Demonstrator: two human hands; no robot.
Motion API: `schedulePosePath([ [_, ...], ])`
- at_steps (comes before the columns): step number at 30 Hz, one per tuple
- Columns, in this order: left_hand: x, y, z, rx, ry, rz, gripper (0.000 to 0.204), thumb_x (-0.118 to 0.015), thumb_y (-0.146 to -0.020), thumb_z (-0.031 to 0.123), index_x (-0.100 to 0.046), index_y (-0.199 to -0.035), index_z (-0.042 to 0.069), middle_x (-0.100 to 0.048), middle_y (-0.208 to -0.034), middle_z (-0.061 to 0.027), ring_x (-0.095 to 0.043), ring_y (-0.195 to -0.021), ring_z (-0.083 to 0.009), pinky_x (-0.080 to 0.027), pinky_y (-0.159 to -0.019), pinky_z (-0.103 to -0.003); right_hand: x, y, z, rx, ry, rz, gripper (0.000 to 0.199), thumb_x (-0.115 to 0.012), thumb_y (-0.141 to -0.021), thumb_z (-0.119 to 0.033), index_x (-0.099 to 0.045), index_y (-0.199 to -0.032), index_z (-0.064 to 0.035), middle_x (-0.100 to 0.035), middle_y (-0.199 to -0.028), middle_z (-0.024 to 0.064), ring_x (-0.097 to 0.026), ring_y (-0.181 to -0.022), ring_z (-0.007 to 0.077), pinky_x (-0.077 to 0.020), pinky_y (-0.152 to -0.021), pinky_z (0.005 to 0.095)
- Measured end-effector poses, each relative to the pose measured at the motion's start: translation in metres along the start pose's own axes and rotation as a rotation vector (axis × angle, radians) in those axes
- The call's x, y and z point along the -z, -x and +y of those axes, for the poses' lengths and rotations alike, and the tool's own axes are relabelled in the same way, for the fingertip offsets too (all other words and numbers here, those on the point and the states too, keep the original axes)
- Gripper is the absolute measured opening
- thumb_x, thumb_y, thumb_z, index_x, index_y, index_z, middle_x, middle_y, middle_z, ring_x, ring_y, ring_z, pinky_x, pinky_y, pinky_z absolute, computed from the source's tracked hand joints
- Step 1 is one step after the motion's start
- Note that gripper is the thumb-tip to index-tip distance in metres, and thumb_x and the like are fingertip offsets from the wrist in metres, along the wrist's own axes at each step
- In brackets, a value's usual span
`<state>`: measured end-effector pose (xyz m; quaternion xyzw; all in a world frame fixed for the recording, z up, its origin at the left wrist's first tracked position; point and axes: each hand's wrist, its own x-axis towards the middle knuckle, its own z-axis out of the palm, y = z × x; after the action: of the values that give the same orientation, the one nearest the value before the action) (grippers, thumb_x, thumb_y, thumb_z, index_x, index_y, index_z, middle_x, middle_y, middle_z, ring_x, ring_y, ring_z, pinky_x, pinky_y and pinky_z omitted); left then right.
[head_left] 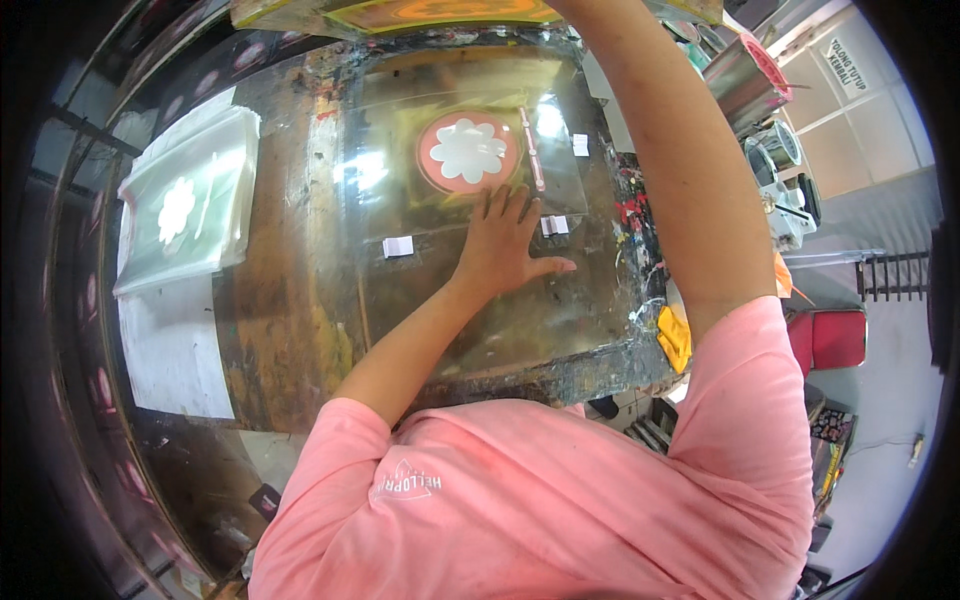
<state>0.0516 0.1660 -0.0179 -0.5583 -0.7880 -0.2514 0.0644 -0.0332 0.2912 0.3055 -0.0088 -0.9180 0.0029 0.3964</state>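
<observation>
My left hand (508,240) lies with fingers spread on a clear plastic sheet (400,205). Its fingertips reach the lower edge of a pink printed disc (436,181) with a white flower shape (468,150) inside. Beside the disc runs a narrow pink and white printed strip (531,150). Small white paper tabs (398,246) sit on the board around the sheet. My right arm (660,150) stretches up past the top edge, toward a raised printing screen (440,14) with an orange and yellow design. The right hand itself is out of the picture.
A stack of clear sheets with white flower prints (190,200) rests on white paper (180,360) at the left of the stained worktable (280,300). At the right are a yellow cloth (674,338), paint-smeared cans (745,78) and a red chair (838,338).
</observation>
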Motion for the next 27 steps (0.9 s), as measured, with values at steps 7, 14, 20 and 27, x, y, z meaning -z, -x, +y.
schedulePosePath([
  [7,0.043,-0.008,-0.003,0.054,0.01,0.244,0.097,-0.078,-0.079,0.072,-0.063,-0.139,-0.002,-0.065,-0.13,-0.0201,-0.059,-0.127,-0.0391,-0.039,-0.116,-0.056,0.001,0.012,-0.006,0.018,-0.006,0.053,0.063,-0.056,-0.098,-0.055,-0.075,-0.09,0.004,-0.074,-0.087,0.0283,-0.074,-0.087,0.0435,-0.0539,-0.085,0.0544],
  [14,0.21,0.022,-0.076,0.713,0.981,0.468,0.097,-0.099,-0.072,0.034,-0.053,-0.148,-0.005,-0.072,-0.125,-0.0179,-0.072,-0.109,-0.0288,-0.058,-0.095,-0.039,-0.025,0.095,-0.002,0.164,-0.065,-0.206,0.042,-0.065,-0.098,-0.041,-0.071,-0.119,-0.0045,-0.073,-0.106,0.0218,-0.068,-0.104,0.0454,-0.053,-0.089,0.0532],
  [20,0.138,0.103,-0.074,0.764,0.407,0.194,0.096,-0.1,-0.061,0.053,-0.067,-0.131,-0.003,-0.068,-0.117,-0.013,-0.064,-0.111,-0.029,-0.048,-0.1,-0.045,-0.076,0.2,0.007,0.212,-0.307,-0.702,0.026,-0.073,-0.091,-0.023,-0.071,-0.116,-0.0159,-0.076,-0.1,0.0156,-0.074,-0.098,0.0369,-0.0549,-0.087,0.0512],
  [27,0.106,0.122,-0.082,0.631,-0.064,0.186,0.089,-0.096,-0.05,0.066,-0.075,-0.11,0.005,-0.057,-0.104,-0.0082,-0.052,-0.108,-0.03,-0.032,-0.101,-0.045,-0.219,0.154,0.074,0.095,-0.166,-0.504,0.029,-0.066,-0.097,-0.02,-0.069,-0.125,-0.0154,-0.072,-0.106,0.0123,-0.069,-0.105,0.0359,-0.0552,-0.085,0.0516],
])
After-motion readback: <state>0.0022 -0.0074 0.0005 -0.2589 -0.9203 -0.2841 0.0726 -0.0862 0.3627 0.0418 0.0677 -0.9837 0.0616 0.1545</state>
